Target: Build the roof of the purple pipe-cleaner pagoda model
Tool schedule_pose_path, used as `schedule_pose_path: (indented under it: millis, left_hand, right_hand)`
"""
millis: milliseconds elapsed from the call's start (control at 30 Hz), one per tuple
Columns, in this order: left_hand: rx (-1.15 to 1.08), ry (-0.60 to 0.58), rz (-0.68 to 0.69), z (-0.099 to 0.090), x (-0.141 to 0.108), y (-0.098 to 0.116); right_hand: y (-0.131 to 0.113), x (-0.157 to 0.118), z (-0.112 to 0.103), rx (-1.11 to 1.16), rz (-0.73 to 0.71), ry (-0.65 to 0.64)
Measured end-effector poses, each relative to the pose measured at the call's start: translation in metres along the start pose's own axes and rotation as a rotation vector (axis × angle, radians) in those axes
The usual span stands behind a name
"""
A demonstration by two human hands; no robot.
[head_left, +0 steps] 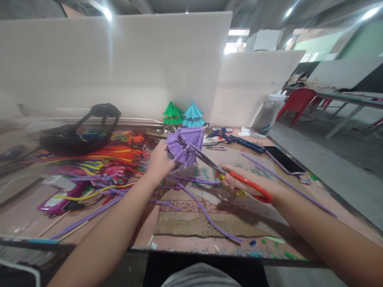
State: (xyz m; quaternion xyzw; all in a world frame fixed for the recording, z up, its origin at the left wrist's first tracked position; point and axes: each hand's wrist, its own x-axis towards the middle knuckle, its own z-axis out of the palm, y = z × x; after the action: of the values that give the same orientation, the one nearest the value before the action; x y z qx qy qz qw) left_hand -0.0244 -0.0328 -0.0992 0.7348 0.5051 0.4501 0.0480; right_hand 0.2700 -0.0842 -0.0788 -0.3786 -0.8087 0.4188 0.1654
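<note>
A purple cone-shaped piece made of fuzzy strips (190, 144) is held up over the table's middle by my left hand (161, 159), closed on its left side. My right hand (231, 179) grips scissors with red handles (251, 185); their blades point up and left, and the tips reach the cone's underside. Beneath my hands lies a cardboard sheet (185, 223) with loose purple strips (206, 213) on it. Behind the cone stand a small green tree (172, 113) and a light blue tree (193, 113).
Colourful strips (119, 155), a black bag (74, 137) and a purple device (64, 199) lie left. On the right are a glue gun (220, 134), dark blue tool (247, 144), phone (284, 159) and clear bottle (267, 117). White panels (119, 67) rise behind.
</note>
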Motion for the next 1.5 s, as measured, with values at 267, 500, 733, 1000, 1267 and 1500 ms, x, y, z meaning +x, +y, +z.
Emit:
schedule_pose_path:
  millis: [267, 500, 733, 1000, 1267, 1500]
  left_hand:
    - [0.180, -0.019, 0.060, -0.001, -0.002, 0.002]
    - [0.131, -0.059, 0.041, 0.000, -0.003, 0.005]
    - [-0.002, -0.049, 0.016, 0.005, -0.003, 0.000]
    - [-0.009, -0.041, 0.019, 0.009, -0.005, -0.001]
    - [-0.009, -0.063, 0.076, 0.008, -0.005, 0.006]
    - [-0.007, -0.054, 0.107, 0.008, -0.008, 0.011]
  right_hand:
    - [-0.004, 0.001, 0.001, -0.014, -0.027, 0.016]
    - [0.008, 0.000, 0.000, 0.093, 0.017, -0.011]
    - [-0.001, 0.001, -0.003, 0.345, 0.009, -0.118]
    - [0.001, 0.002, -0.002, 0.344, -0.040, -0.128]
    - [-0.009, 0.000, 0.002, 0.283, -0.039, -0.113]
    - [-0.009, 0.003, 0.003, 0.201, -0.100, -0.107]
